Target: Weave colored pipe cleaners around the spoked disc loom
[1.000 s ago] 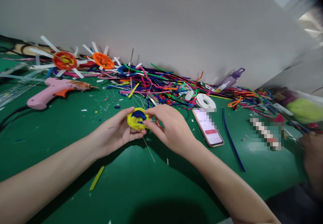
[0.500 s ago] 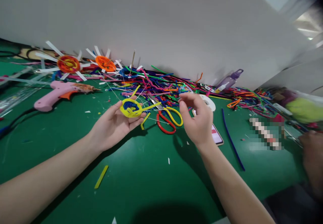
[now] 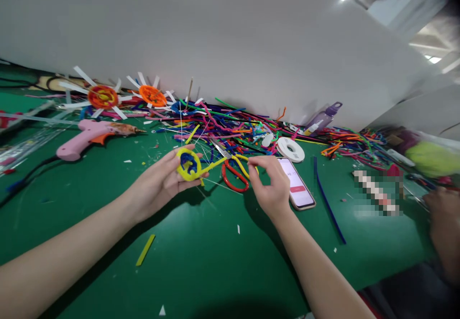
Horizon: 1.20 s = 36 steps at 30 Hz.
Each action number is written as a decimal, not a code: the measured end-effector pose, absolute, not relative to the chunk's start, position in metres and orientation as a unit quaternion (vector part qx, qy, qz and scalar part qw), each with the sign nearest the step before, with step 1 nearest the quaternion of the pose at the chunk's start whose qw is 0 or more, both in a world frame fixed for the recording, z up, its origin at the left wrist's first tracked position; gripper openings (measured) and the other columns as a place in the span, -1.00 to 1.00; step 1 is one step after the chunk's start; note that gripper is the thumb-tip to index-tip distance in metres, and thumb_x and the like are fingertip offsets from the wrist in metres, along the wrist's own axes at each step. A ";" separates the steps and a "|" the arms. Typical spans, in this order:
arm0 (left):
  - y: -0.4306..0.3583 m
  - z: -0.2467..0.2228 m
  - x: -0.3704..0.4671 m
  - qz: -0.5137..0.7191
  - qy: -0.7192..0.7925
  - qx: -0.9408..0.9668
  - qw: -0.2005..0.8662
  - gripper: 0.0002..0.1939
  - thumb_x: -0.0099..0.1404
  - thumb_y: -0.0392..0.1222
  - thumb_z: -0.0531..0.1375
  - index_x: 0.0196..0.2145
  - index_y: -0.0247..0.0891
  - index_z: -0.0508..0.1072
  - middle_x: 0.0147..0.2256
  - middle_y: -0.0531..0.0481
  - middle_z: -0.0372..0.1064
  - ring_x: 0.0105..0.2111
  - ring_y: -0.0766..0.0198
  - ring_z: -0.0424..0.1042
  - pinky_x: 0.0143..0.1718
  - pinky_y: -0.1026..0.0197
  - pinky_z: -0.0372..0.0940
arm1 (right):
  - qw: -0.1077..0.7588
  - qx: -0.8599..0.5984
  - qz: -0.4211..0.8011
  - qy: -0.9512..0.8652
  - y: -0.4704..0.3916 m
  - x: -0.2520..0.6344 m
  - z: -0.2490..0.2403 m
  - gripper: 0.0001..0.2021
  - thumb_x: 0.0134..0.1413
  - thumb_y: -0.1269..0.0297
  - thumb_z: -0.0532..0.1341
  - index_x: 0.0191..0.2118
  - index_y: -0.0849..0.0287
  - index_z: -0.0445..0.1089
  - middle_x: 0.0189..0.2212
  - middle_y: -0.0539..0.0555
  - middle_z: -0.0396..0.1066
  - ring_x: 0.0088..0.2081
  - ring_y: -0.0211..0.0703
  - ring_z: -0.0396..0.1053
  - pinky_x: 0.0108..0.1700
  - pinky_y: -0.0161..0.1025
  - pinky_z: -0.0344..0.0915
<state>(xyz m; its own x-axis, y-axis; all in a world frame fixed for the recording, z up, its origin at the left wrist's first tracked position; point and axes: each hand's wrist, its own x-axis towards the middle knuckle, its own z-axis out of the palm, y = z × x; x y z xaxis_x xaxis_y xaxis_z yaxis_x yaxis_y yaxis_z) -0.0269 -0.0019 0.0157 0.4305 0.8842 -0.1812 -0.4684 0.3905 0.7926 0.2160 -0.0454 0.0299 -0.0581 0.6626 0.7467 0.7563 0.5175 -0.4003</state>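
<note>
A yellow and blue coiled pipe-cleaner disc (image 3: 189, 164) is held in my left hand (image 3: 168, 175), tilted, with a yellow pipe-cleaner tail reaching right. Thin white threads run near the disc. My right hand (image 3: 269, 182) is pinched, thumb and index finger together, right of the tail; whatever it grips is too small to make out. Scissors (image 3: 235, 175) with one red and one yellow handle lie between my hands, the yellow handle partly behind my right fingers. A phone (image 3: 300, 187) with a lit screen lies just right of that hand.
A pink glue gun (image 3: 84, 139) lies at left, two orange discs with white strips (image 3: 103, 97) behind it. Piled pipe cleaners (image 3: 230, 122), a white spool (image 3: 291, 150) and a purple bottle (image 3: 323, 117) line the wall. Another person's hand (image 3: 443, 213) is at far right.
My right hand has moved left and down, closing into a pinch and uncovering more of the phone and spool. The disc in my left hand has turned more upright.
</note>
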 end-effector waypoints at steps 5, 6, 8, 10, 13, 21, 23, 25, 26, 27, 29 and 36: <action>-0.013 0.015 -0.029 0.490 0.303 0.452 0.681 -0.53 0.25 -0.14 0.29 0.11 0.03 0.36 0.18 -0.02 0.28 0.07 0.05 0.38 -0.05 0.14 0.44 | 0.460 -0.476 0.065 -0.747 -0.059 0.192 0.049 -0.90 0.18 0.35 0.19 -0.25 0.14 0.47 -0.44 0.01 0.49 -0.46 -0.27 0.38 -0.39 -0.29 0.33; -0.015 0.016 -0.028 0.498 0.307 0.480 0.653 -0.51 0.24 -0.16 0.31 0.11 0.04 0.35 0.17 -0.01 0.28 0.09 0.07 0.37 -0.02 0.16 0.41 | 0.439 -0.499 0.114 -0.738 -0.060 0.187 0.053 -0.89 0.18 0.32 0.20 -0.29 0.15 0.48 -0.45 0.01 0.49 -0.48 -0.28 0.37 -0.41 -0.31 0.30; -0.019 0.019 -0.028 0.510 0.315 0.527 0.603 -0.48 0.21 -0.21 0.33 0.11 0.04 0.35 0.16 0.00 0.30 0.09 0.08 0.37 0.04 0.19 0.35 | 0.395 -0.536 0.214 -0.715 -0.058 0.180 0.059 -0.83 0.18 0.22 0.21 -0.33 0.17 0.50 -0.49 -0.01 0.49 -0.52 -0.32 0.33 -0.46 -0.34 0.25; -0.023 0.022 -0.027 0.510 0.317 0.562 0.569 -0.48 0.19 -0.26 0.34 0.08 0.02 0.35 0.16 -0.02 0.30 0.08 0.08 0.38 0.07 0.17 0.33 | 0.349 -0.553 0.282 -0.702 -0.055 0.174 0.063 -0.75 0.17 0.13 0.22 -0.36 0.19 0.51 -0.52 -0.01 0.48 -0.53 -0.32 0.30 -0.47 -0.35 0.21; -0.027 0.023 -0.027 0.496 0.314 0.598 0.546 -0.48 0.16 -0.33 0.34 0.05 0.00 0.37 0.21 -0.04 0.24 0.12 0.04 0.36 0.11 0.10 0.30 | 0.309 -0.551 0.341 -0.696 -0.047 0.168 0.064 -0.68 0.17 0.06 0.20 -0.39 0.21 0.52 -0.52 0.01 0.48 -0.50 -0.32 0.31 -0.45 -0.35 0.19; -0.027 0.021 -0.033 0.503 0.295 0.637 0.504 -0.50 0.12 -0.41 0.34 -0.02 0.00 0.46 0.20 -0.01 0.24 0.26 0.02 0.14 0.24 0.05 0.16 | 0.308 -0.492 0.437 -0.687 -0.023 0.164 0.053 -0.80 0.01 0.18 0.33 -0.39 0.24 0.52 -0.51 0.00 0.46 -0.48 -0.31 0.35 -0.43 -0.35 0.24; -0.026 0.023 -0.035 0.507 0.299 0.633 0.503 -0.49 0.14 -0.41 0.33 -0.01 0.04 0.45 0.19 0.05 0.26 0.25 0.07 0.17 0.22 0.11 0.18 | 0.313 -0.469 0.468 -0.681 -0.018 0.163 0.053 -0.80 0.01 0.18 0.33 -0.38 0.24 0.52 -0.52 -0.01 0.46 -0.49 -0.30 0.38 -0.42 -0.34 0.28; -0.024 0.024 -0.036 0.511 0.311 0.612 0.517 -0.49 0.14 -0.40 0.34 0.00 0.06 0.44 0.16 0.08 0.30 0.19 0.11 0.26 0.16 0.18 0.25 | 0.313 -0.455 0.464 -0.692 -0.016 0.162 0.053 -0.82 0.04 0.19 0.33 -0.38 0.23 0.52 -0.52 -0.02 0.47 -0.48 -0.29 0.40 -0.39 -0.33 0.31; -0.022 0.023 -0.036 0.513 0.315 0.599 0.529 -0.49 0.14 -0.38 0.34 0.00 0.05 0.43 0.14 0.07 0.33 0.14 0.12 0.32 0.11 0.20 0.29 | 0.312 -0.450 0.451 -0.705 -0.015 0.162 0.052 -0.83 0.07 0.20 0.31 -0.38 0.22 0.52 -0.50 -0.02 0.48 -0.48 -0.30 0.41 -0.37 -0.33 0.33; -0.020 0.022 -0.036 0.514 0.318 0.585 0.541 -0.50 0.14 -0.35 0.35 0.00 0.03 0.42 0.12 0.05 0.36 0.09 0.11 0.37 0.06 0.20 0.34 | 0.311 -0.445 0.431 -0.720 -0.014 0.162 0.051 -0.83 0.10 0.21 0.30 -0.38 0.21 0.52 -0.48 -0.02 0.50 -0.46 -0.30 0.42 -0.35 -0.34 0.34; -0.015 0.018 -0.037 0.513 0.325 0.557 0.567 -0.51 0.14 -0.29 0.37 0.01 -0.02 0.41 0.06 -0.02 0.41 0.00 0.09 0.45 -0.04 0.19 0.39 | 0.308 -0.435 0.376 -0.758 -0.013 0.162 0.049 -0.87 0.14 0.25 0.28 -0.34 0.19 0.52 -0.42 -0.01 0.52 -0.42 -0.31 0.44 -0.31 -0.35 0.34; -0.007 0.006 -0.036 0.486 0.322 0.454 0.674 -0.49 0.13 -0.15 0.38 0.04 -0.03 0.43 -0.01 -0.05 0.48 -0.04 0.09 0.47 -0.11 0.23 0.41 | 0.232 -0.309 0.043 -0.921 -0.009 0.165 0.046 -0.82 0.31 0.36 0.12 -0.26 0.18 0.47 -0.32 0.05 0.53 -0.28 -0.23 0.40 -0.28 -0.31 0.25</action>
